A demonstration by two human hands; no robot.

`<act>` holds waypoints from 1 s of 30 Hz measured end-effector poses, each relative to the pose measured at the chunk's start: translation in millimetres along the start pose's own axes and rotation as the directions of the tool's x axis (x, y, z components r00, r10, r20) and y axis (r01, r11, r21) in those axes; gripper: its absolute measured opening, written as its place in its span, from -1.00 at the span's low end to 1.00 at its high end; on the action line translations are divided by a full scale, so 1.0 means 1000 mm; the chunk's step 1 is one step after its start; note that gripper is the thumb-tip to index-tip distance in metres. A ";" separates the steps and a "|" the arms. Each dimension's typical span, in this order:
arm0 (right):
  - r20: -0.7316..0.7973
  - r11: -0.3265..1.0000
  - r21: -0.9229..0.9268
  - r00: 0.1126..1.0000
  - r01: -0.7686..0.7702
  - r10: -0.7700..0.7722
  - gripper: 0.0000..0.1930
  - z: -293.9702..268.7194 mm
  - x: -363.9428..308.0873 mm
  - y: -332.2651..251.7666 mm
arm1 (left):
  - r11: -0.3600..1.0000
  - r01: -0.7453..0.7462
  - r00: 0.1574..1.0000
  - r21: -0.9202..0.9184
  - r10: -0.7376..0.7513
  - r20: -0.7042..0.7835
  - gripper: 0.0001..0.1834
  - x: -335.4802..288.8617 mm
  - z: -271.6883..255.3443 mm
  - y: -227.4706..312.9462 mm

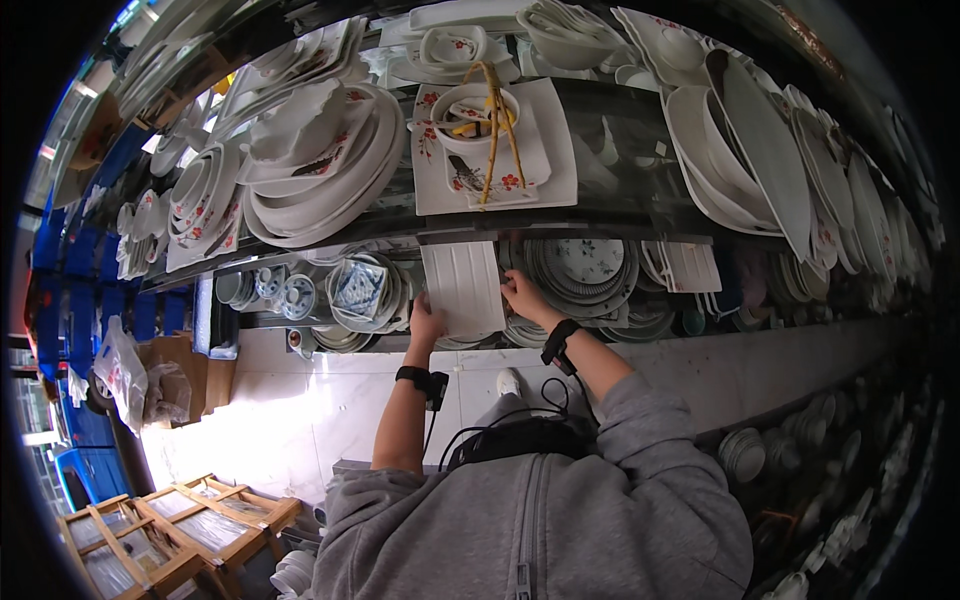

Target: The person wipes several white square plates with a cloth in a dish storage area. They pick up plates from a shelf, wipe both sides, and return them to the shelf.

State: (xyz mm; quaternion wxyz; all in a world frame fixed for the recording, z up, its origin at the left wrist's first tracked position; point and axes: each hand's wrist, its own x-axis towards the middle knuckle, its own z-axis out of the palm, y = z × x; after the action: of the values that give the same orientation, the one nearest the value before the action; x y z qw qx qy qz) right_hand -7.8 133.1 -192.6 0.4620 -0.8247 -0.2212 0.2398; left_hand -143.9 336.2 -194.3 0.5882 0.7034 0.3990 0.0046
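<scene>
A white rectangular plate [463, 288] with raised ridges along its length is between my two hands, at the front of the lower shelf. My left hand [427, 319] grips its left edge, with the fingertips partly hidden. On the opposite side, my right hand [525, 297] pinches the edge a little higher up. To the right lies a stack of round plates [585, 270] with a dark floral pattern. Blue-and-white square dishes [360, 288] rest on round plates to the left.
Overhead, the dark upper shelf [625, 205] juts out, carrying a square white plate [560, 185], stacked oval plates [385, 180] and large leaning platters [765, 150]. Wooden crates [165, 510] stand lower left, near a cardboard box [190, 370]. More dishes [745, 455] fill the right side behind me.
</scene>
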 end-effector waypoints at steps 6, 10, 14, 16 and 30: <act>-0.001 1.000 0.016 1.000 -0.024 0.024 -0.64 -0.008 -0.016 -0.005 | 0.991 -0.039 0.997 -0.126 0.029 -0.075 -0.23 0.002 0.006 -0.011; 0.028 1.000 0.011 1.000 0.011 -0.011 -0.63 -0.012 -0.027 -0.018 | 0.970 -0.231 0.930 0.075 0.242 -0.277 -0.29 0.000 -0.002 -0.019; 0.064 0.995 0.098 0.998 -0.014 0.008 -0.65 -0.025 -0.044 -0.025 | 0.925 -0.342 0.877 0.162 0.377 -0.298 -0.44 -0.035 -0.004 0.021; 0.050 0.990 0.129 0.996 0.061 -0.068 -0.66 -0.034 -0.056 -0.031 | 0.894 -0.424 0.847 0.144 0.448 -0.286 -0.54 -0.042 -0.005 0.026; -0.342 0.984 0.169 0.940 0.048 0.013 -0.64 -0.242 -0.206 0.044 | 0.770 -0.638 0.704 -0.019 0.593 0.391 -0.69 -0.117 0.169 0.147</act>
State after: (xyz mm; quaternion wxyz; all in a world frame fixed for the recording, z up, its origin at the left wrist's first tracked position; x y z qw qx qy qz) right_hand -18.4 -167.7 -80.0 0.5662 -0.8079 -0.1231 0.1075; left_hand -61.0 132.1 -69.7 0.5751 0.8167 0.0206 0.0427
